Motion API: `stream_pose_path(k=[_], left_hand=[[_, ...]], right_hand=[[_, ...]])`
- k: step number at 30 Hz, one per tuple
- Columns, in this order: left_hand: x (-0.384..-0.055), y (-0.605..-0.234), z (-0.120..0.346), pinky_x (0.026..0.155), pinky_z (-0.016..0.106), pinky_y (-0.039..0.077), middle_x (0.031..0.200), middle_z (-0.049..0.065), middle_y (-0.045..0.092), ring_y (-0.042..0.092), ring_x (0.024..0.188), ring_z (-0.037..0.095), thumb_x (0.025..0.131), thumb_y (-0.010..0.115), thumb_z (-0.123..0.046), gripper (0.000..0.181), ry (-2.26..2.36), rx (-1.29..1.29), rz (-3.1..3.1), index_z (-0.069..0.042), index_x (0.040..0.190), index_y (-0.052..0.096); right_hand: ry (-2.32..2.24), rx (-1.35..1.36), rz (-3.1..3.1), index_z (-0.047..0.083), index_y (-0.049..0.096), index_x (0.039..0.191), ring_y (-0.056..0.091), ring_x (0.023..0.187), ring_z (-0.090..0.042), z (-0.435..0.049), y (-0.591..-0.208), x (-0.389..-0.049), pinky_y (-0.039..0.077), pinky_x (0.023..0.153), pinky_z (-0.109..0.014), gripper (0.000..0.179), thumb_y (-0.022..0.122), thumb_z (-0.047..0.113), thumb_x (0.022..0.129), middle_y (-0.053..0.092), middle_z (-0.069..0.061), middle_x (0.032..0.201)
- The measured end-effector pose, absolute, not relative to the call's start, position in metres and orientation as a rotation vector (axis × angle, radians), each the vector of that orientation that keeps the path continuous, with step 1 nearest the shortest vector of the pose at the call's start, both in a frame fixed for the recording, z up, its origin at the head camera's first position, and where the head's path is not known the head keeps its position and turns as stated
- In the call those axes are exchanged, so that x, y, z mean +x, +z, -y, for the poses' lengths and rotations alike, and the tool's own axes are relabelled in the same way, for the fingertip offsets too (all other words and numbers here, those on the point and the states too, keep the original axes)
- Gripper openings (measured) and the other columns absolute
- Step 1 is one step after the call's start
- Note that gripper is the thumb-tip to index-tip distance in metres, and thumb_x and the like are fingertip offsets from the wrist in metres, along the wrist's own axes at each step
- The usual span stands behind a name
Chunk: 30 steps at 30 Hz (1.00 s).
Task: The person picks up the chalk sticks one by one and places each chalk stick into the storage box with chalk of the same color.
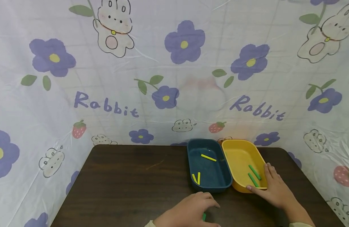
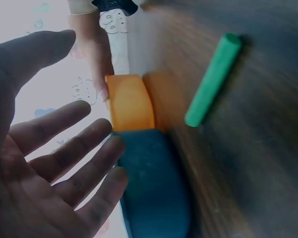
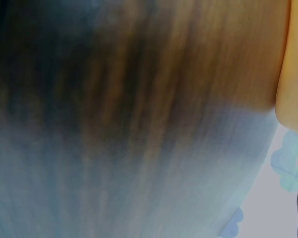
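Observation:
My left hand (image 1: 189,209) is low over the table, fingers slightly bent and spread, holding nothing. Close to it, a short green stick (image 2: 213,79) lies on the table; in the head view the hand mostly covers it. My right hand (image 1: 279,190) rests on the near right corner of a yellow tray (image 1: 239,189), thumb on the front rim and fingers along the right side. Two green sticks (image 1: 254,172) lie inside that tray. Beside it on the left, a dark blue tray (image 1: 209,189) contains three yellow sticks (image 1: 208,157).
Both trays stand side by side near the back of the dark wooden table (image 1: 129,183). Behind and around the table hangs a pale cloth (image 1: 151,126) printed with rabbits and purple flowers.

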<state>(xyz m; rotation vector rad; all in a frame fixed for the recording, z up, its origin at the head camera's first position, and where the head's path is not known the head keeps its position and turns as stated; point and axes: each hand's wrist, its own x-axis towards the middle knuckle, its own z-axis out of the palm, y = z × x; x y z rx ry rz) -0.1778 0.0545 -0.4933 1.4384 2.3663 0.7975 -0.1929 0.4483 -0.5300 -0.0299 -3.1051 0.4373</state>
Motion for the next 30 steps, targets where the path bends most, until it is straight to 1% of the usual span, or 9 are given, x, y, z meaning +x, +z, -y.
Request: stream_pose_path(k=[6, 10, 14, 18, 26, 30], left_hand=[[-0.181, -0.505, -0.047, 0.096, 0.016, 0.050, 0.127, -0.008, 0.067, 0.055, 0.107, -0.004, 0.098, 0.075, -0.048, 0.051, 0.720, 1.487, -2.383, -0.018, 0.138, 0.070], [-0.183, -0.512, -0.044, 0.095, 0.017, 0.051, 0.125, -0.010, 0.067, 0.054, 0.104, -0.003, 0.094, 0.079, -0.048, 0.054, 0.654, 1.489, -2.389, -0.020, 0.139, 0.069], [-0.185, -0.518, -0.042, 0.095, 0.019, 0.052, 0.127, -0.011, 0.066, 0.053, 0.102, -0.003, 0.092, 0.082, -0.049, 0.062, 0.595, 1.457, -2.352, -0.024, 0.146, 0.063], [-0.185, -0.523, -0.042, 0.095, 0.019, 0.052, 0.129, -0.011, 0.065, 0.052, 0.101, -0.002, 0.092, 0.081, -0.050, 0.067, 0.565, 1.435, -2.329, -0.027, 0.151, 0.058], [-0.186, -0.527, -0.036, 0.091, 0.015, 0.050, 0.125, -0.011, 0.064, 0.051, 0.099, -0.003, 0.093, 0.081, -0.048, 0.065, 0.549, 1.473, -2.322, -0.025, 0.150, 0.059], [-0.186, -0.526, -0.034, 0.092, 0.016, 0.050, 0.123, -0.013, 0.062, 0.051, 0.099, -0.003, 0.093, 0.080, -0.050, 0.063, 0.543, 1.453, -2.315, -0.027, 0.149, 0.060]], right_hand=[[0.427, -0.021, 3.098, -0.009, -0.001, 0.166, 0.023, 0.147, -0.069, -0.448, -0.530, -0.194, 0.027, 0.113, -0.082, 0.127, 0.064, 0.072, 0.093, 0.009, -0.043, 0.168], [0.430, -0.023, 3.097, -0.008, -0.002, 0.166, 0.023, 0.147, -0.069, -0.449, -0.531, -0.194, 0.027, 0.113, -0.082, 0.127, 0.064, 0.072, 0.093, 0.009, -0.043, 0.168], [0.436, -0.028, 3.104, -0.008, -0.003, 0.166, 0.022, 0.147, -0.069, -0.448, -0.531, -0.194, 0.027, 0.112, -0.083, 0.127, 0.064, 0.072, 0.093, 0.009, -0.043, 0.168], [0.435, -0.044, 3.113, -0.008, -0.004, 0.166, 0.023, 0.146, -0.070, -0.447, -0.532, -0.194, 0.027, 0.112, -0.083, 0.128, 0.063, 0.073, 0.092, 0.009, -0.043, 0.168], [0.417, -0.039, 3.108, -0.008, -0.003, 0.166, 0.023, 0.146, -0.069, -0.447, -0.530, -0.194, 0.028, 0.112, -0.083, 0.127, 0.063, 0.072, 0.093, 0.010, -0.043, 0.167], [0.415, -0.043, 3.113, -0.008, -0.003, 0.166, 0.023, 0.146, -0.069, -0.446, -0.529, -0.193, 0.028, 0.112, -0.082, 0.126, 0.063, 0.072, 0.093, 0.010, -0.043, 0.167]])
